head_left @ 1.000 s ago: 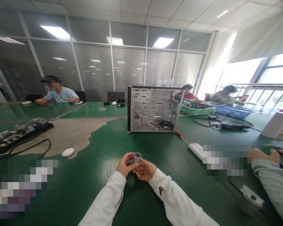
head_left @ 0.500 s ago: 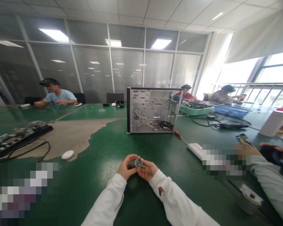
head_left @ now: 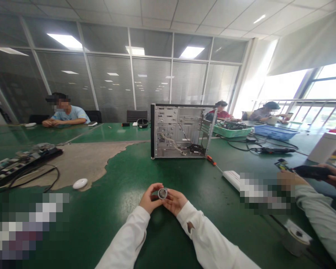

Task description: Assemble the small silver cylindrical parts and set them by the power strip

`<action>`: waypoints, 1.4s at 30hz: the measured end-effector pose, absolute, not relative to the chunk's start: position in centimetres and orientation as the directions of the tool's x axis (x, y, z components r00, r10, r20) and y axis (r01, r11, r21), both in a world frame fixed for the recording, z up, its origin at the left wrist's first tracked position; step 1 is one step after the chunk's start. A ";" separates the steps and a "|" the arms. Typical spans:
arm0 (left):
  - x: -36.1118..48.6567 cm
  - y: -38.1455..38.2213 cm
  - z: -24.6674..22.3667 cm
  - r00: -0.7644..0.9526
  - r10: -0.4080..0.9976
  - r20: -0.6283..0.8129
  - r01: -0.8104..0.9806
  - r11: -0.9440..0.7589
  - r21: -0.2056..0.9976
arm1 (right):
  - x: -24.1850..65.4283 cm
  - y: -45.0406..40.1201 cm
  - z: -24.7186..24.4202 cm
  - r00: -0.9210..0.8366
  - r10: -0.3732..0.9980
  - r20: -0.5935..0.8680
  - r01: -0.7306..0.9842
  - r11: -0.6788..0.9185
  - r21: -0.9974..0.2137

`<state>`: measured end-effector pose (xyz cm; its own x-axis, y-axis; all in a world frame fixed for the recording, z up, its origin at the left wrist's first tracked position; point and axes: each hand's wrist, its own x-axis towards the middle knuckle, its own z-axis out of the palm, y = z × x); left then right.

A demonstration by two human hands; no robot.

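Note:
Just above the green table, both my hands hold a small round container (head_left: pixel 162 193), with a pale rim and something dark grey inside that is too small to make out. My left hand (head_left: pixel 151 198) has its thumb and fingers curved round the container's left side. From the right, the fingers of my right hand (head_left: pixel 175 201) press against it and support it underneath. Beyond the hands stands an open computer case (head_left: pixel 182 130), its inside facing me with loose cables. An orange-handled screwdriver (head_left: pixel 211 160) lies by its lower right corner.
A white power strip (head_left: pixel 232 178) lies to the right, near a co-worker's hands (head_left: pixel 292 181) with a dark power tool. A white round lid-like object (head_left: pixel 80 183) and a circuit assembly with cables (head_left: pixel 25 160) are left. Green (head_left: pixel 232 131) and blue baskets (head_left: pixel 276 132) stand at the back right.
The container has shifted very slightly left between my hands. At the right, the co-worker's dark tool has come up toward the small part in their other hand. The person at far left has drawn their hands together.

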<state>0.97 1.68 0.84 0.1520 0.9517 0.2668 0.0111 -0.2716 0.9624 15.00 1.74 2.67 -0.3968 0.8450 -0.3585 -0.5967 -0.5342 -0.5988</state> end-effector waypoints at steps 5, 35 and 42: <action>1.0 1.8 0.6 0.152 0.950 0.274 0.001 -0.278 0.961 | 15.1 1.9 2.6 -0.432 0.815 -0.386 -0.589 -0.579 -0.564; 1.1 1.7 0.7 0.151 0.955 0.255 0.020 -0.261 0.965 | 15.1 2.2 2.3 -0.469 0.785 -0.404 -0.593 -0.619 -0.515; 1.3 1.8 0.4 0.178 0.962 0.209 -0.079 -0.198 0.977 | 15.1 2.1 2.5 -0.457 0.791 -0.408 -0.587 -0.612 -0.529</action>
